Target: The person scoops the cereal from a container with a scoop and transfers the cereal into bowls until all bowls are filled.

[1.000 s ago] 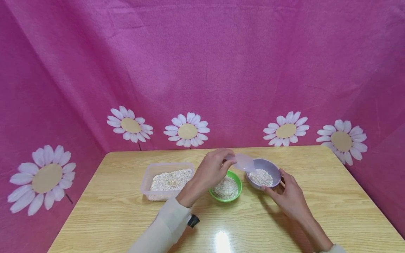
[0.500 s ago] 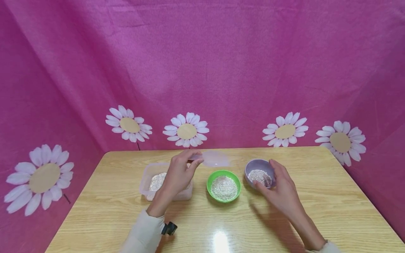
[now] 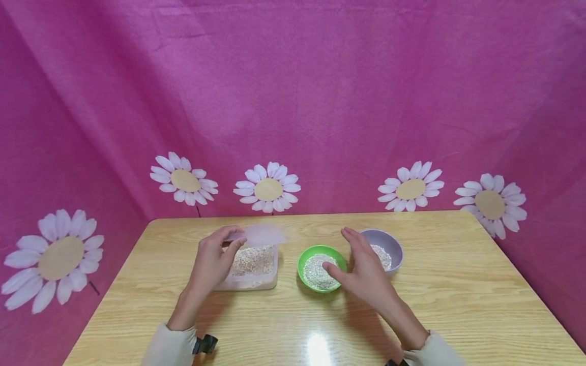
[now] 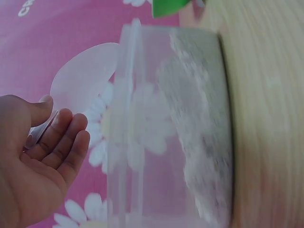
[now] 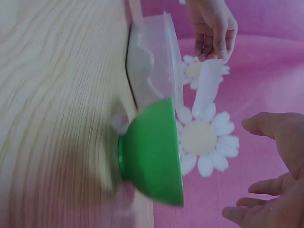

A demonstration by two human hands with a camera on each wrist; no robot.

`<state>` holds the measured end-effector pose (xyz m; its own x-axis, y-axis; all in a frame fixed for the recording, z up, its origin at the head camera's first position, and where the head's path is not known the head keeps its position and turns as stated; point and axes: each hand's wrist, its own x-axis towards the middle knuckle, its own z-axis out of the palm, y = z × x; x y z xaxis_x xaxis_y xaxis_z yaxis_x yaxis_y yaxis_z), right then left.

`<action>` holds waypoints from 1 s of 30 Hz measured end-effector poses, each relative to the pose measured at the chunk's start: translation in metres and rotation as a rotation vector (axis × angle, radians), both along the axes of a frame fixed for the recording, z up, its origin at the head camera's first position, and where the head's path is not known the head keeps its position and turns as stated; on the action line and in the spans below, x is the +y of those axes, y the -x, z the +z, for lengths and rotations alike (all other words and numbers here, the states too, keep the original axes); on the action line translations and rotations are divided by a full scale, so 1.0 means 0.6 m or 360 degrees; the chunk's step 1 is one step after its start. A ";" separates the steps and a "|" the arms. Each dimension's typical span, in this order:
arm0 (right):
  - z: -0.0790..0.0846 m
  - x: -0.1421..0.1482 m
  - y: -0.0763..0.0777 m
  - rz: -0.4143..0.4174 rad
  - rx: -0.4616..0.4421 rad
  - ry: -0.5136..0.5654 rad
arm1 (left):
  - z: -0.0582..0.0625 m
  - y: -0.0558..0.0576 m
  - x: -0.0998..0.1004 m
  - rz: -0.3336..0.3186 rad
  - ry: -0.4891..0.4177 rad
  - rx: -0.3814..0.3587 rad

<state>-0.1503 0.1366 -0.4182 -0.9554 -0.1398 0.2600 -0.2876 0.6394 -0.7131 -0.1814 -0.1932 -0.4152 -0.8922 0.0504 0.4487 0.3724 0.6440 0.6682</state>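
Left hand [image 3: 211,262] pinching a pale scoop [image 3: 263,235] — handle mostly covered

Right hand [image 3: 368,279] spread wide — partly hiding the green bowl [image 3: 320,249] and, beyond, the purple bowl [image 3: 393,249].

Left hand [image 3: 211,259] raised — fingers [image 4: 66,142] pinching, right hand [image 3: 368,277] outstretched — thumb [image 3: 335,273] apart from fingers [image 3: 359,245]

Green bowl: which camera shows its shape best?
The right wrist camera: the green bowl is large there, side-on from rim to foot, nothing in front. The head camera looks into it, showing pale flakes, the right hand partly blocking it. The left wrist camera catches only a piece, at the top edge.
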 end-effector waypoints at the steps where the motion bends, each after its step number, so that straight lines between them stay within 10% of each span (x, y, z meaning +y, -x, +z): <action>1: 0.000 -0.009 0.001 0.0010 -0.0014 0.0004 | -0.001 -0.003 -0.008 0.0013 0.0011 -0.0008; 30: -0.049 -0.176 -0.007 0.0265 -0.0130 0.0147 | 0.009 -0.015 -0.135 -0.0008 0.0554 0.0003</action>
<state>-0.1460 0.0308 -0.4474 -0.9395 -0.2770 0.2016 -0.3228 0.5185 -0.7918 -0.1727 -0.2742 -0.4098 -0.8909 0.2049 0.4053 0.3768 0.8316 0.4080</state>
